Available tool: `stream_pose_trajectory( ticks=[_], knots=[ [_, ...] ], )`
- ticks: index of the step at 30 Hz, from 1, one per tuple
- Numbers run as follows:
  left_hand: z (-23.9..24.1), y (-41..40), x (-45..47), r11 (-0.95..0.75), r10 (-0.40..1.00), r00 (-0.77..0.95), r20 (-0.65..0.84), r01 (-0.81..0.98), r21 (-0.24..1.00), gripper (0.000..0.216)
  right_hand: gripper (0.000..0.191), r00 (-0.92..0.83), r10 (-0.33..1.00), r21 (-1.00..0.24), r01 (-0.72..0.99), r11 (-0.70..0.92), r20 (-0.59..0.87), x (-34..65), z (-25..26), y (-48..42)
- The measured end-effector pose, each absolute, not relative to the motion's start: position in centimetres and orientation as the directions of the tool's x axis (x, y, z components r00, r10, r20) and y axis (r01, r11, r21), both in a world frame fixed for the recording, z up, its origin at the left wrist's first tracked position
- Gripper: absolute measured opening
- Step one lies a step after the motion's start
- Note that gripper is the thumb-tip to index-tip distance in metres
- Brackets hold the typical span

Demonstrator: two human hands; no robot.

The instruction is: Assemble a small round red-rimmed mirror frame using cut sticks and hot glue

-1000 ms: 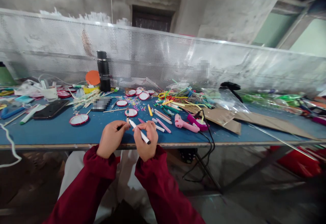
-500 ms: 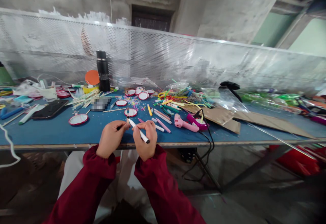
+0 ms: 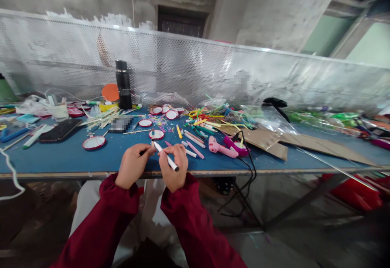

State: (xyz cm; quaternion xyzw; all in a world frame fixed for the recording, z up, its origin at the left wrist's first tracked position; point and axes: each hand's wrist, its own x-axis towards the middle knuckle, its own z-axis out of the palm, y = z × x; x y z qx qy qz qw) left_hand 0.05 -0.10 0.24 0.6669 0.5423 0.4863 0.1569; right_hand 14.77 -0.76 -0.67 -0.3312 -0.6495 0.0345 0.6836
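Note:
My left hand (image 3: 134, 164) is closed, pinching a small flat wooden stick (image 3: 152, 138) that stands upright, with a dark band near its upper part. In my right hand (image 3: 175, 170) is a white marker pen (image 3: 172, 163) with a black end toward me. The pen's far end points at the stick and is very close to it; whether they touch I cannot tell. Just behind the stick lies a round white disc with a red rim (image 3: 158, 134). Several pens, among them a pink marker (image 3: 196, 150), lie right of my right hand.
On the blue table (image 3: 115, 160) lie a pink glue gun (image 3: 224, 149) with a black cable, cardboard pieces (image 3: 258, 134), a black phone (image 3: 61, 130) and a red-rimmed disc (image 3: 94, 142). A black bottle (image 3: 123, 85) stands by the perforated metal screen (image 3: 189, 64).

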Motion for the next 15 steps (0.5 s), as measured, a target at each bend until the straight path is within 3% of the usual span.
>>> stream_pose_trajectory(
  ticks=[15],
  knots=[
    [0.34, -0.24, 0.1, -0.354, 0.881, -0.069, 0.468, 0.56, 0.749, 0.027, 0.012, 0.176, 0.477, -0.506, 0.384, 0.772, 0.861, 14.81, -0.85, -0.69]
  ],
)
